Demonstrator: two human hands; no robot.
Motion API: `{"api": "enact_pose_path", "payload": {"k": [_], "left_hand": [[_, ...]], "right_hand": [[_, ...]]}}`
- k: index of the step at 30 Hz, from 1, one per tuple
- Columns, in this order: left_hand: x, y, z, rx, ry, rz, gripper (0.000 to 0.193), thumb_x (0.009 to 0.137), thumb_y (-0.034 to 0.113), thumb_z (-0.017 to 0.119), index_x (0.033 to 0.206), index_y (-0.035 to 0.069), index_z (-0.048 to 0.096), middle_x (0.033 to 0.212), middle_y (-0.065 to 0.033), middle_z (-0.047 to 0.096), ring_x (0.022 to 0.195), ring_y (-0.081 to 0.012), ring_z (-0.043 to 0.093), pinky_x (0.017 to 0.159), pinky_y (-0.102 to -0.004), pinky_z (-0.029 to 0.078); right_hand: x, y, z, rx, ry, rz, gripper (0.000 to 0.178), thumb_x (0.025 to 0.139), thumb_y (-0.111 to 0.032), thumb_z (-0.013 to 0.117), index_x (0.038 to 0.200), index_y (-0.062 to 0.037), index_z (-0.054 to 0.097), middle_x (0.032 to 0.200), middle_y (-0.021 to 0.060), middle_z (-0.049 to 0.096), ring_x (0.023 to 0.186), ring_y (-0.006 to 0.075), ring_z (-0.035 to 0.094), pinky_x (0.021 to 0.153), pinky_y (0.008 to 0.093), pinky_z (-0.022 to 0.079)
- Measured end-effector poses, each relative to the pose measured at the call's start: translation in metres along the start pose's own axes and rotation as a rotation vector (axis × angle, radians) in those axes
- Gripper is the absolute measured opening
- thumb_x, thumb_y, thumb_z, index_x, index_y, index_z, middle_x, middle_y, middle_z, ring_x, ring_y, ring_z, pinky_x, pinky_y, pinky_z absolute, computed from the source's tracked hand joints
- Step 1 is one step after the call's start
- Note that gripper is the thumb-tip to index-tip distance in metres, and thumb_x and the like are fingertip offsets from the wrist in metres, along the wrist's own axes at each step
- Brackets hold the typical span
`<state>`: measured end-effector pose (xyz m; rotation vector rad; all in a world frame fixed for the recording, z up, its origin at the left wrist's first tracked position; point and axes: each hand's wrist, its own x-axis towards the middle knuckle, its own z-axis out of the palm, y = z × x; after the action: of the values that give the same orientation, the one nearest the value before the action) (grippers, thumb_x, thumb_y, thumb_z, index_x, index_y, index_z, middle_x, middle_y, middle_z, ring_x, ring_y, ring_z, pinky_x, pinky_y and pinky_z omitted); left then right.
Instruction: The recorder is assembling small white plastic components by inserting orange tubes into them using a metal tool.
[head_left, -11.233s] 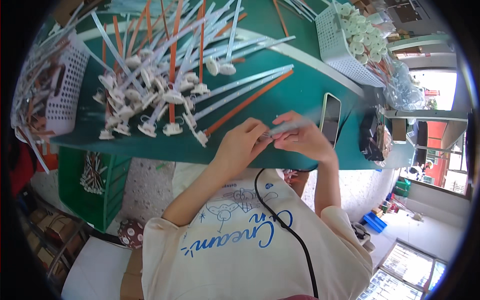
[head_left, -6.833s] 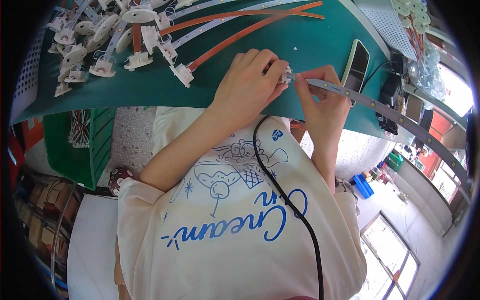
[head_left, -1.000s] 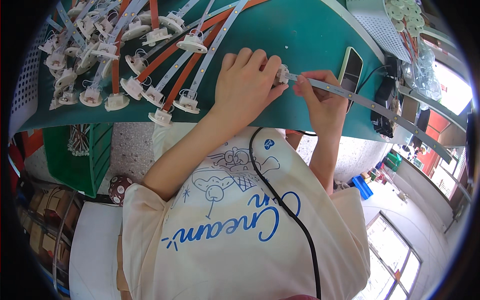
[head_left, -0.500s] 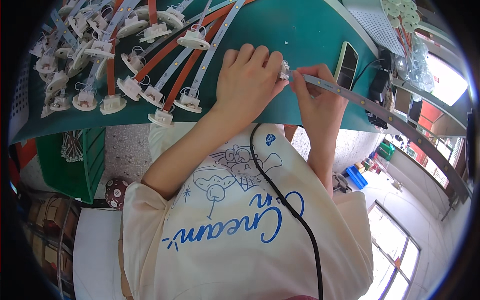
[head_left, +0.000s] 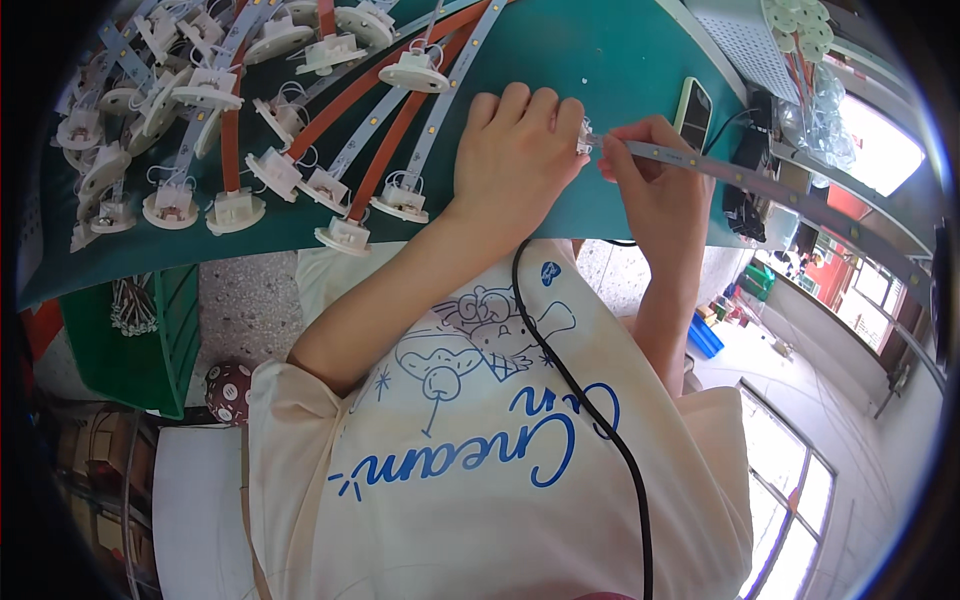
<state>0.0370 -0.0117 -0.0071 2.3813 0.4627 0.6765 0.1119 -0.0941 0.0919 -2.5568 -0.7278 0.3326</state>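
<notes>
My left hand [head_left: 520,155] is closed, knuckles up, round a small white plastic end piece [head_left: 585,136] with thin wires; only its right side shows past the fingers. Close by on the right, my right hand [head_left: 660,185] pinches an LED strip [head_left: 755,182] near its end, which meets the end piece. From there the strip runs out to the right in a long bend. To the left of my hands lie several LED strips [head_left: 455,85], some showing orange-brown backs, each ending in a round white end cap [head_left: 400,202] with wires.
A phone [head_left: 692,115] in a pale green case lies right of my hands on the green mat [head_left: 600,215]. Behind it are a black adapter with cables [head_left: 745,215] and a perforated white bin [head_left: 720,40]. A green crate [head_left: 180,345] stands below the table at left.
Both hands keep their grips, with a slightly wider gap between them. The strip's far part at right has swung upward. The whole view has shifted a little.
</notes>
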Motion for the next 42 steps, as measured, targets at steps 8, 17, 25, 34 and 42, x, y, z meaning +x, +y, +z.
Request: {"api": "enact_pose_path", "payload": {"k": [8,17,25,34,42], "left_hand": [[0.002,-0.001,0.007,-0.013,0.127,0.018,0.024,0.066,0.021,0.071,0.079,0.012,0.054,0.075,-0.0003,0.05,0.079,-0.0177,0.049,0.07,-0.0328,0.037],[0.001,-0.001,0.008,-0.023,0.147,0.012,0.021,0.069,0.02,0.069,0.08,0.012,0.054,0.075,-0.0005,0.05,0.079,-0.0172,0.049,0.07,-0.0322,0.036],[0.001,0.0,0.005,-0.033,0.151,0.007,0.018,0.07,0.02,0.069,0.078,0.012,0.054,0.075,-0.0006,0.05,0.079,-0.0172,0.049,0.07,-0.0321,0.036],[0.0,0.0,0.001,-0.031,0.002,-0.019,0.038,0.067,0.026,0.079,0.094,0.012,0.057,0.087,-0.0005,0.054,0.085,-0.0196,0.05,0.073,-0.035,0.035],[0.001,0.002,0.001,-0.037,0.018,-0.037,0.037,0.066,0.026,0.08,0.093,0.013,0.058,0.087,0.0001,0.055,0.085,-0.0193,0.051,0.073,-0.0349,0.036]], "right_hand": [[0.009,-0.011,0.003,-0.192,-0.039,-0.126,0.005,0.08,-0.003,0.064,0.08,0.0006,0.061,0.061,0.0094,0.063,0.054,0.0172,0.063,0.054,0.0277,0.048],[0.002,-0.003,0.0,-0.047,-0.031,0.062,0.01,0.085,-0.006,0.066,0.086,0.0034,0.062,0.072,0.0096,0.07,0.069,0.0142,0.07,0.064,0.0231,0.054],[-0.024,0.017,0.026,0.14,0.201,-0.002,0.009,0.088,-0.004,0.066,0.088,0.0031,0.061,0.077,0.0112,0.069,0.074,0.0151,0.071,0.066,0.0244,0.055],[-0.027,0.028,0.031,0.286,0.238,0.001,0.009,0.089,-0.001,0.065,0.092,0.005,0.059,0.082,0.0124,0.068,0.077,0.0172,0.071,0.07,0.026,0.057],[-0.022,0.031,0.022,0.295,0.155,0.017,0.007,0.089,0.0,0.064,0.091,0.0054,0.059,0.082,0.0104,0.067,0.077,0.0161,0.07,0.07,0.0257,0.057]]}}
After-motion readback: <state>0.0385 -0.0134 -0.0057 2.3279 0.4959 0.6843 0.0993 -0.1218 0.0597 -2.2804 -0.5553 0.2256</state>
